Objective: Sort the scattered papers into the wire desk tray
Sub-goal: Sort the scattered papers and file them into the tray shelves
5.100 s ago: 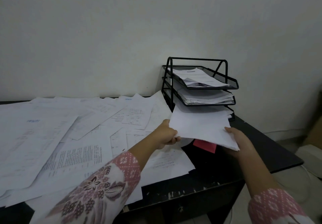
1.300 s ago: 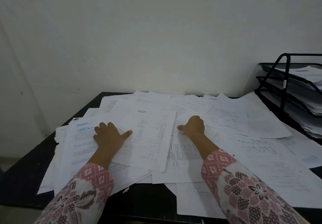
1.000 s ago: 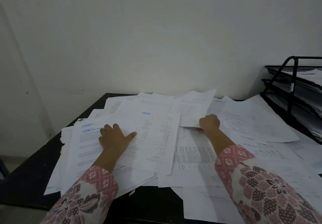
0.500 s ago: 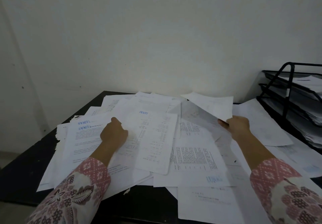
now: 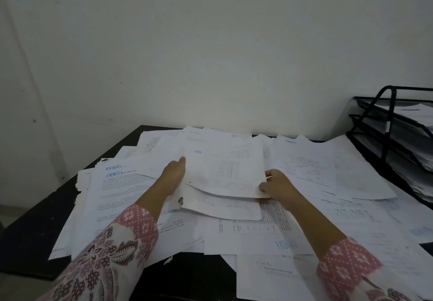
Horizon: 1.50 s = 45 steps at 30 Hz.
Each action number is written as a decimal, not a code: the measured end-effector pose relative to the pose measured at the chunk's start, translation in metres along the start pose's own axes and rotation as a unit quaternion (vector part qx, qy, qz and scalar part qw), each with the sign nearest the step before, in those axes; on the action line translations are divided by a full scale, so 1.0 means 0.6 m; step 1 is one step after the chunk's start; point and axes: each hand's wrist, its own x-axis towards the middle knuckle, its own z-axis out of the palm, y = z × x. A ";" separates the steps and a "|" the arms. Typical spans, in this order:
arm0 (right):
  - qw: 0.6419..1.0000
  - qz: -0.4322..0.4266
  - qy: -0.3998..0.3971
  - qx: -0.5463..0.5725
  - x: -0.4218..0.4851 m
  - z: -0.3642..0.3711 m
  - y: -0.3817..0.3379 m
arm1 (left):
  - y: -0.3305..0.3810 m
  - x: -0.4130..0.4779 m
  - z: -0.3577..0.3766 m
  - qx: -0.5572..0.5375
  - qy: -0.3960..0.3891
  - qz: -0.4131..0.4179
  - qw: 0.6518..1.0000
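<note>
Held papers: a small stack of printed sheets sits raised a little above the spread of paper in the middle of the desk, its near edge bowing down, with a second sheet lying just under it.
Left hand: the left hand is at the stack's left edge, fingers slid under the paper and hidden, the thumb or a fingertip poking up at the top left corner; it holds that side.
Right hand: the right hand has its fingers curled round the stack's near right corner, thumb on top, gripping it.
Loose papers: white printed sheets cover most of the desk, overlapping at odd angles; some on the left carry blue lettering, and one near the front edge bears a blurred blue stamp.
Tray: a black wire tray with three tiers stands at the far right, partly cut off by the frame edge, well apart from the held stack.
Tray contents: the top tier holds a few sheets; the tiers below hold thicker piles, and the lowest pile reaches down near the desk.
Desk: a dark desk shows bare at the left corner and along the front edge.
Sleeves: both arms wear pink patterned sleeves.
Wall: a plain pale wall rises behind the desk.
</note>
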 end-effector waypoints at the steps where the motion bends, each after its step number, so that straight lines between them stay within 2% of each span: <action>1: 1.000 -0.009 -0.007 -0.027 0.001 0.000 -0.001 | 0.001 0.001 0.001 -0.021 -0.023 -0.007 0.999; 5: 0.992 -0.024 -0.064 -0.104 0.003 -0.002 -0.003 | 0.007 -0.006 0.007 -0.011 -0.131 0.012 0.991; 9: 0.983 -0.021 -0.094 -0.154 0.007 -0.007 -0.002 | 0.013 -0.010 0.016 0.050 -0.156 0.045 0.985; 12: 0.989 -0.026 -0.069 -0.127 0.016 -0.015 -0.001 | 0.012 -0.002 0.017 0.016 -0.167 0.072 0.983; 14: 0.996 -0.037 -0.004 -0.077 0.023 -0.020 -0.001 | 0.013 0.001 0.019 -0.039 -0.177 0.092 0.979; 16: 0.997 -0.014 0.032 0.066 0.037 -0.025 0.001 | 0.018 0.005 0.024 -0.073 -0.179 0.108 0.975; 19: 0.956 0.063 -0.031 0.286 0.044 -0.035 -0.002 | 0.028 0.016 0.032 -0.114 -0.201 0.107 0.967; 20: 0.946 0.067 -0.057 0.311 0.047 -0.036 -0.002 | 0.032 0.021 0.035 -0.124 -0.216 0.104 0.963; 22: 0.958 0.049 -0.061 0.276 0.057 -0.034 0.004 | 0.036 0.035 0.039 -0.125 -0.236 0.096 0.959; 24: 0.975 0.032 -0.018 0.218 0.072 -0.029 0.013 | 0.040 0.053 0.038 -0.099 -0.196 0.095 0.971; 26: 0.982 0.023 0.014 0.188 0.081 -0.026 0.021 | 0.035 0.081 0.028 -0.023 -0.067 0.121 0.990; 28: 0.983 0.023 0.030 0.178 0.091 -0.022 0.028 | 0.023 0.113 0.010 0.100 0.069 0.148 0.982; 30: 0.983 0.027 0.043 0.175 0.102 -0.019 0.032 | 0.009 0.137 -0.010 0.230 0.143 0.120 0.955; 33: 0.982 0.024 0.068 0.175 0.110 -0.024 0.028 | -0.005 0.152 -0.027 0.366 0.147 0.054 0.917; 36: 0.987 0.003 0.079 0.142 0.114 -0.028 0.034 | -0.011 0.161 -0.023 0.400 0.142 0.041 0.905; 42: 0.981 -0.021 0.113 0.154 0.106 -0.038 0.040 | 0.002 0.157 -0.012 0.373 0.167 0.069 0.910; 45: 0.976 -0.018 0.114 0.185 0.103 -0.043 0.035 | 0.011 0.158 -0.010 0.301 0.137 0.102 0.938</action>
